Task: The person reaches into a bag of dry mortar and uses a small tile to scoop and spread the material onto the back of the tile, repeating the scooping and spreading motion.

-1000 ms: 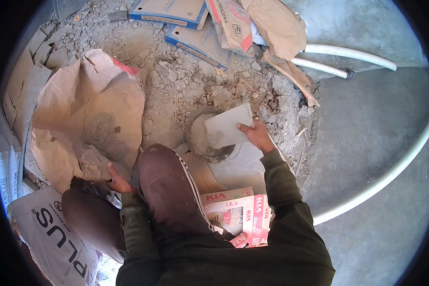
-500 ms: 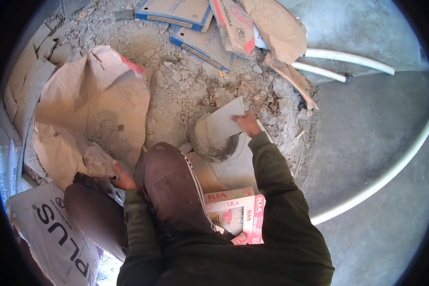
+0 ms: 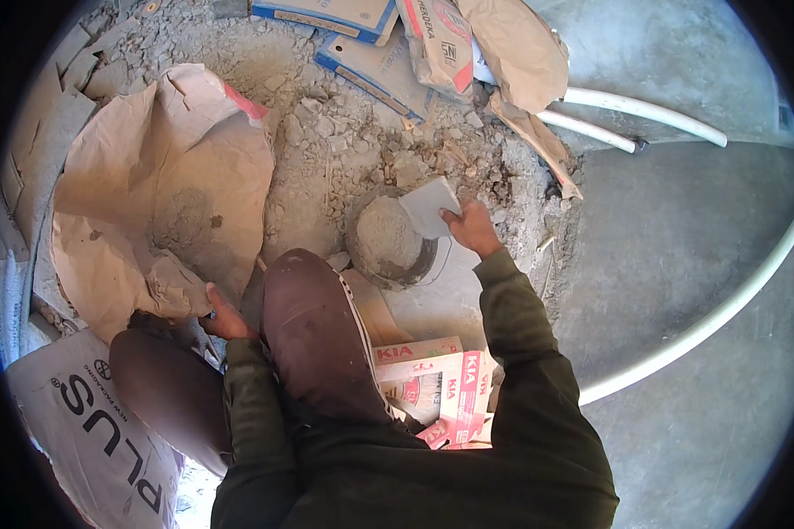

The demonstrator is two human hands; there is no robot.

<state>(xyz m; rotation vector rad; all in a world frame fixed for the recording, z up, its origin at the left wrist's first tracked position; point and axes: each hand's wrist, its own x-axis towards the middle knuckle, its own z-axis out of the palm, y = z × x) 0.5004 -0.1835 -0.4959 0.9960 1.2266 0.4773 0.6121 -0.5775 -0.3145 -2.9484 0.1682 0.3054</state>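
Observation:
In my right hand (image 3: 475, 229) is a flat, light grey rectangular piece of tile (image 3: 429, 206), its corner pinched between thumb and fingers. The tile is tilted over the right rim of a round, dark bucket (image 3: 425, 264). Grey cement powder (image 3: 386, 231) lies inside the bucket. My left hand (image 3: 228, 319) grips the near edge of a large, torn-open brown paper sack (image 3: 141, 163), its fingers partly hidden by the paper. A dusting of grey powder shows on the sack's inner face. The bucket stands just beyond my right knee (image 3: 304, 326).
Rubble (image 3: 326, 132) covers the ground ahead. Flat blue-edged boxes (image 3: 375, 69) and paper sacks (image 3: 437, 53) lie at the back. White pipes (image 3: 679, 353) run along the smooth grey surface at right. Red-and-white cartons (image 3: 468, 397) and a grey sack (image 3: 97, 432) are beside me.
My right hand has moved slightly right, drawing the tile toward the bucket's right rim and uncovering more powder. My left hand keeps its hold on the sack. The view has shifted slightly.

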